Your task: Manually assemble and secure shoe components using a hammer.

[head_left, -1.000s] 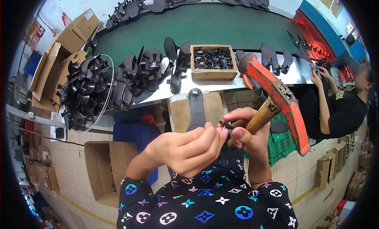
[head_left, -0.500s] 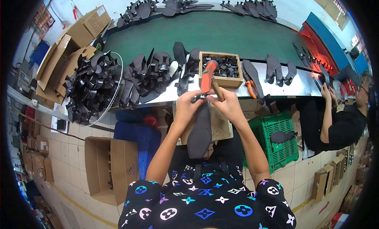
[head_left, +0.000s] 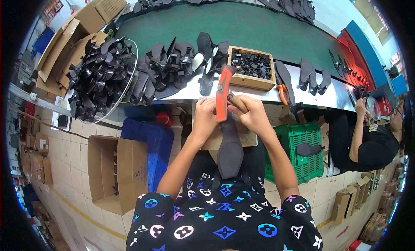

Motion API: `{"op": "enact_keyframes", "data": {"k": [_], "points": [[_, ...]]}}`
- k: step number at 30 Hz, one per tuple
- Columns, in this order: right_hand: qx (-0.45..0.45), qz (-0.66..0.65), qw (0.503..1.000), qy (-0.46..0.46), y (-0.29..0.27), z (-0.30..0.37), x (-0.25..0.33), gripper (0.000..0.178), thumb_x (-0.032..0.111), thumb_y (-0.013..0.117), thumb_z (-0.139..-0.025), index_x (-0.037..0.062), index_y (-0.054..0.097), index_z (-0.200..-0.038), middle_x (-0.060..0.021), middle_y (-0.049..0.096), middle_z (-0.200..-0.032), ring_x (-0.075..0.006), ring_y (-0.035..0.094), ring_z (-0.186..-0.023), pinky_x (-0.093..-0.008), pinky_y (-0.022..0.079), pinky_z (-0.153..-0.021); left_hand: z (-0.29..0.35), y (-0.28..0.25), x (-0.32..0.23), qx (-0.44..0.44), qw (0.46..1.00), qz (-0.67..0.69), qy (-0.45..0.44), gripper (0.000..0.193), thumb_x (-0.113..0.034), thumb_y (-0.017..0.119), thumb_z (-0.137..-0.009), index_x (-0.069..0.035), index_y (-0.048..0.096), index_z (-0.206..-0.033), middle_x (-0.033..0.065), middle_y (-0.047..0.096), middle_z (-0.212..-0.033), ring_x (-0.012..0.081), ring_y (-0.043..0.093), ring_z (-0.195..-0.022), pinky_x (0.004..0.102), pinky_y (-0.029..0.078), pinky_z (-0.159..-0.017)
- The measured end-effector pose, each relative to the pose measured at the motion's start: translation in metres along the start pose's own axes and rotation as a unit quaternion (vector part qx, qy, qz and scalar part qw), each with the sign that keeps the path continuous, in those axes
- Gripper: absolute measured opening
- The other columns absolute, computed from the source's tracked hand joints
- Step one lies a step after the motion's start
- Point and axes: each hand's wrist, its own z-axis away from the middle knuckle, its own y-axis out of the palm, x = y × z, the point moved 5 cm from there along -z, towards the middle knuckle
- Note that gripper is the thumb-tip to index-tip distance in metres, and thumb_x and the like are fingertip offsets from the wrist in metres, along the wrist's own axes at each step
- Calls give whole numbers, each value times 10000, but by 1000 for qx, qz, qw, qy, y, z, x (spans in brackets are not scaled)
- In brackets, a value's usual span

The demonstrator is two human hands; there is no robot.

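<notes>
A sole (head_left: 229, 149) is steadied by the left hand (head_left: 204, 114), its grip closed; a hammer (head_left: 223, 93) is gripped by the right hand (head_left: 253, 114). Hammering is judged under way; an accurate blow toward 12 o'clock is called for.

You have brown cardboard boxes (head_left: 65, 43) left of the green conveyor belt (head_left: 242, 26); another open one (head_left: 119, 173) stands below it.

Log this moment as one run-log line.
left hand: steadies dark sole | right hand: grips orange hammer over sole | behind: wooden box of black parts
</notes>
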Motion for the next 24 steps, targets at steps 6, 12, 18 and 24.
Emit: {"op": "enact_keyframes", "data": {"k": [6, 12, 18, 24], "points": [[-11, 61, 997, -48, 2, 7, -3, 327, -18, 704, -762, -14, 669, -1088, -180, 698, -1015, -374, 680, -924, -399, 532, -804, -5, -7, -3, 24, 997, 60, -46, 277, -194, 850, -746, -46, 726, -946, 134, 725, -898, 343, 665, -865, 425, 469, -867], [-19, 84, 995, -51, 2, 11, -3, 382, -44, 659, -718, 8, 670, -1096, -172, 692, -1037, -409, 658, -972, -434, 525, -826, -3, -8, 1, 40, 990, 101, -86, 273, -150, 853, -766, -15, 714, -958, 132, 702, -832, 265, 665, -755, 390, 515, -726], [-53, 78, 995, -14, -11, 13, 33, 263, 19, 670, -895, -2, 637, -1155, -134, 680, -902, -242, 670, -779, -319, 514, -717, 0, 0, 19, 67, 970, 176, -156, 293, -119, 833, -790, 3, 736, -1038, 126, 731, -887, 174, 666, -776, 321, 534, -769], [-104, 0, 992, 75, -33, 63, 82, 289, 68, 621, -979, -46, 598, -1244, -195, 674, -918, -281, 675, -756, -345, 533, -710, -1, 8, 30, 114, 956, 232, -141, 297, -103, 794, -823, -36, 771, -1111, 67, 763, -1032, 116, 685, -942, 291, 541, -864]]}}
